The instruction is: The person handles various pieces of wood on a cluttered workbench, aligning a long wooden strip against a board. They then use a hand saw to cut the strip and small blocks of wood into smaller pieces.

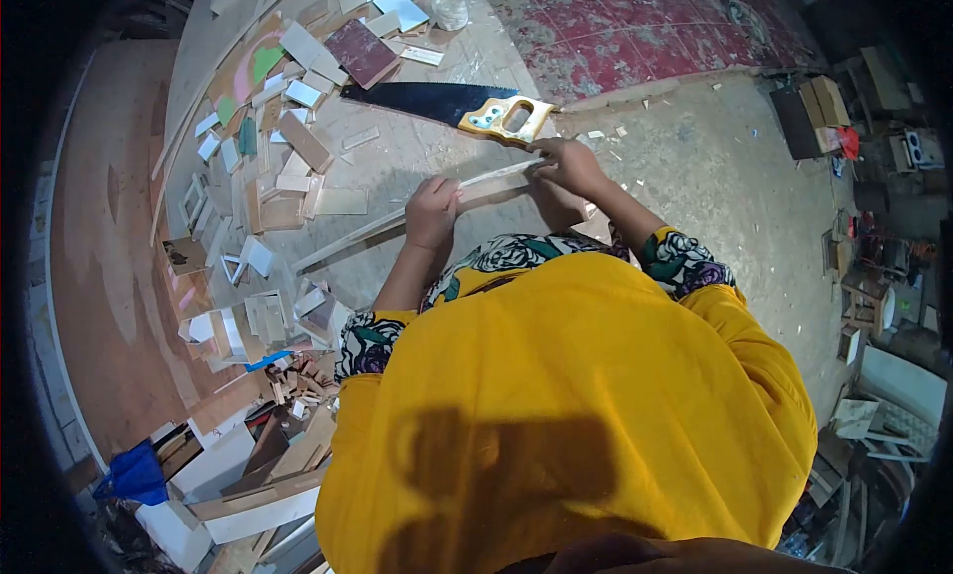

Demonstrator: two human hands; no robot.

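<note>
A long thin wooden strip (pixel 359 232) runs slantwise over the work table (pixel 392 142) in front of me. My left hand (pixel 433 213) is closed around its middle part. Close to the strip's far right end, my right hand (pixel 568 167) grips it with bent fingers. Just beyond both hands lies a handsaw (pixel 422 99) with a dark blade and a pale wooden handle, which neither hand holds. The handle is nearest to my right hand.
Many wood and board offcuts (pixel 303 142) cover the table's left side, with a dark red block (pixel 362 53) among them. A clear jar (pixel 450 8) stands at the back. More scrap (pixel 263 455) is heaped at lower left. Shelves with boxes (pixel 822 103) line the right.
</note>
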